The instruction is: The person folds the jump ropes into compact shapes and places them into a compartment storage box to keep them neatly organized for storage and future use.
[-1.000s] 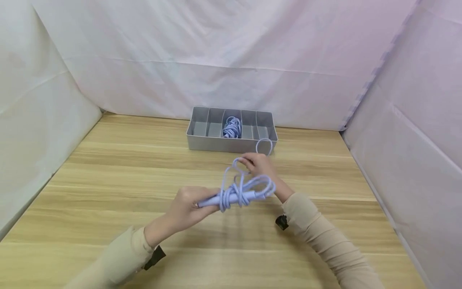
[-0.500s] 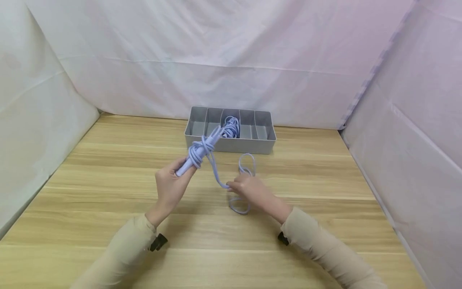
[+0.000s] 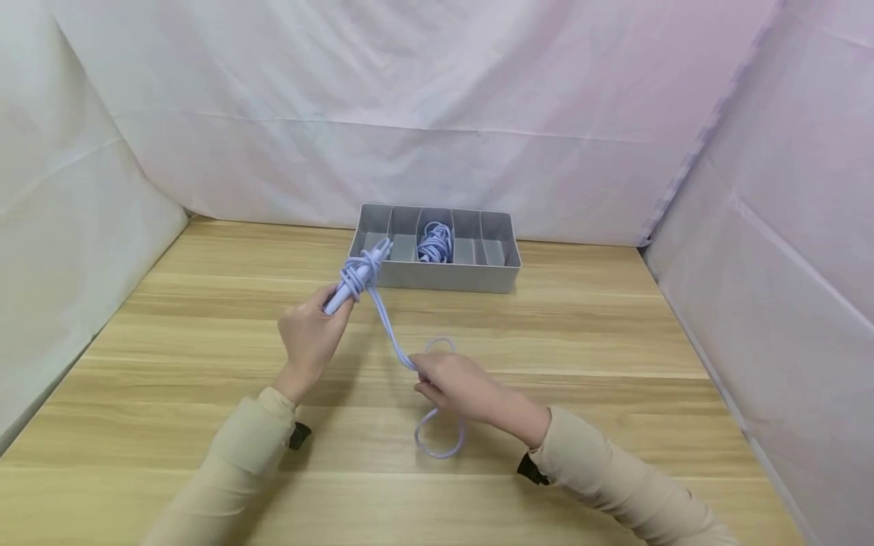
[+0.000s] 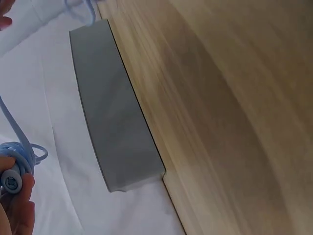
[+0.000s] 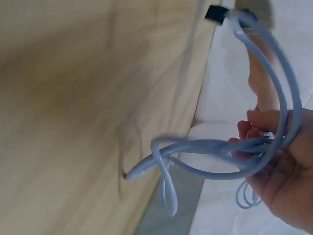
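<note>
In the head view, my left hand (image 3: 310,337) grips the handle end of a light blue jump rope (image 3: 353,280), with cord wound round the handles and their far ends pointing up and forward. The left wrist view shows the round end of a handle (image 4: 11,182) between fingers and thumb. My right hand (image 3: 464,385) holds the loose cord, which runs taut from the wound part. Free loops of cord (image 5: 283,93) hang out on both sides of the right hand. Some right fingers are hidden in the head view.
A grey divided box (image 3: 444,277) stands at the back of the wooden table (image 3: 580,334). Its middle compartment holds another bundled blue jump rope (image 3: 435,243). White cloth walls (image 3: 423,91) surround the table at the back and sides.
The left hand has swung the handles up and to the left, towards the box's left front. My right hand has come down and towards the body, pulling the loose cord straight.
</note>
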`<state>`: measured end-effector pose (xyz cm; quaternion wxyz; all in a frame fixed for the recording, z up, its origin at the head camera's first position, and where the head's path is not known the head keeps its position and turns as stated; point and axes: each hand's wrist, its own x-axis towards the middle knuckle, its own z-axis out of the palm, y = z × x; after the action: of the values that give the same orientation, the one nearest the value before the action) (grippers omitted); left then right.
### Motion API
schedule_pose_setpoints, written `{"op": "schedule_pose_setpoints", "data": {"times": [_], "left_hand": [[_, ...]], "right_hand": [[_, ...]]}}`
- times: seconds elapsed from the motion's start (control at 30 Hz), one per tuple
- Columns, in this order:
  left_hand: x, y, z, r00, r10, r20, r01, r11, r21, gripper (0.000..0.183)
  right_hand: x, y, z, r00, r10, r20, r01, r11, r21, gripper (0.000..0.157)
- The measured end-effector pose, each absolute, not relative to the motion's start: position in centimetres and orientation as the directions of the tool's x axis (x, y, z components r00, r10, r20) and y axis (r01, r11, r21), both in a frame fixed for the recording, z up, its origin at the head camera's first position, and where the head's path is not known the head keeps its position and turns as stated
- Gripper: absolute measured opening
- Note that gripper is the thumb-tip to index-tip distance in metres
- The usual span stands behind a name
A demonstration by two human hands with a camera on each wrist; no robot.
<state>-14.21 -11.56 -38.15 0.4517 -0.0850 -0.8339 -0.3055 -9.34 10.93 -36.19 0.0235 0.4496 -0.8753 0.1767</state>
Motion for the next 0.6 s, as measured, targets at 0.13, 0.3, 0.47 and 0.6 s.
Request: {"op": "schedule_pose_setpoints", "data": {"times": [0.13,0.3,0.47,0.6], "left_hand": [[-14.8,-11.6,-37.7,-0.535,-0.089,0.840,0.403,0.847,0.347,0.017],[-15.7,-12.2,-36.6,-0.478,-0.116,0.871,0.346,0.886,0.309,0.019],[-16.4,-12.8,-36.2,-0.462,-0.144,0.875,0.281,0.912,0.298,0.019],[-16.5,-13.1,-36.5,-0.473,-0.142,0.870,0.257,0.922,0.290,0.018]], "right_hand": [[-9.4,10.7,-36.1,-0.708,-0.702,0.080,-0.564,0.493,-0.662,0.016],[-9.6,10.6,-36.2,-0.732,-0.681,-0.014,-0.308,0.348,-0.885,0.029],[-9.4,10.4,-36.0,-0.749,-0.660,-0.059,-0.212,0.323,-0.922,0.031],[-9.3,10.2,-35.9,-0.760,-0.643,-0.094,-0.189,0.358,-0.914,0.017]]}}
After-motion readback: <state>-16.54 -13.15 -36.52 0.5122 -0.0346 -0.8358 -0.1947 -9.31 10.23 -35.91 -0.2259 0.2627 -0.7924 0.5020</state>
